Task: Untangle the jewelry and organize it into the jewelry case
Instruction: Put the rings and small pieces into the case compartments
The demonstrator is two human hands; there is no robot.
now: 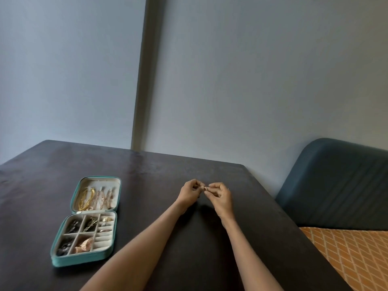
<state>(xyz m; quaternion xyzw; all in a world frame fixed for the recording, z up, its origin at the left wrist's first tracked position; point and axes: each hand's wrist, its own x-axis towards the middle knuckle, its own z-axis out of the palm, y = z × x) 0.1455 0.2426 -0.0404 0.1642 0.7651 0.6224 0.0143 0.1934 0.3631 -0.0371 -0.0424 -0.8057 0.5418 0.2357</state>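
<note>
Both grips around indistinct jewelry piece [206, 188]

Head cam: I see both hands raised just above the dark table [147, 175], fingertips nearly meeting. Left hand [189, 193] and right hand [220, 196] each have curled fingers pinching a small gold-coloured piece [206, 188] between them; too small to identify. Teal jewelry case [88, 222] lies open flat, well to the left of the hands. Its lid half has gold chains [86, 198] hanging in it; its tray half has divided compartments with dark and rose-gold items. Blue chair back [336, 185] sits right of the table.
</note>
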